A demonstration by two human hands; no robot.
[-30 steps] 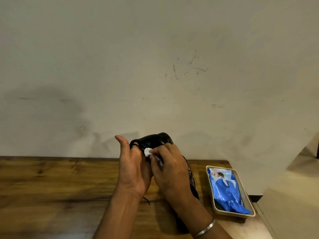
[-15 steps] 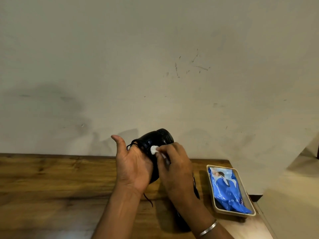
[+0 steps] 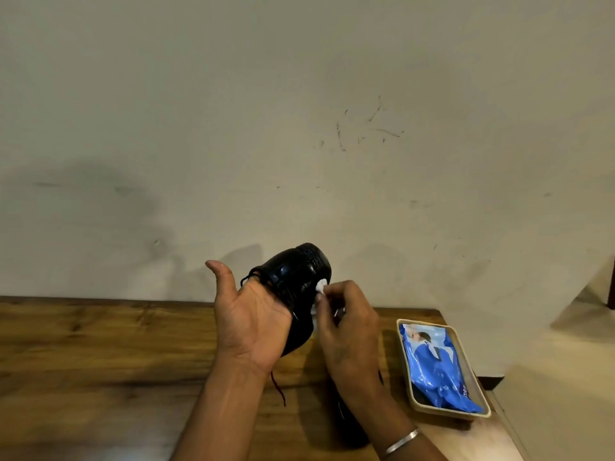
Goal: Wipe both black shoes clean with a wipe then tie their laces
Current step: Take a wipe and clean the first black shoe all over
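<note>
Grip, right: the right hand (image 3: 346, 331) pinches a small white wipe (image 3: 320, 287) between thumb and fingertips and presses it to the side of the raised black shoe (image 3: 293, 281), close to the toe.

Grip, left: the left hand (image 3: 253, 321) holds that shoe from beneath, palm against its body and thumb standing free and upright. The fingers are hidden behind the shoe.

Task item: the raised shoe is held off the desk (image 3: 100, 344), over its far edge, toe tilted up toward the wall (image 3: 299, 128). A dark lace (image 3: 278, 387) hangs loose below the left wrist. A second black shoe (image 3: 351, 424) lies on the desk under the right forearm and is mostly hidden.

Hand pose: both forearms rise from the near edge and converge at the shoe. The right wrist carries a metal bangle (image 3: 399, 442).

Edges and room: the desk's far edge meets the wall. Bare wood runs from the left forearm to the left limit of the view. A beige tray (image 3: 404, 361) holding a blue wipes packet (image 3: 436, 367) lies along the right edge, starting near the far right corner. A narrow strip of wood separates it from the right forearm. Tray and raised shoe stand apart.
</note>
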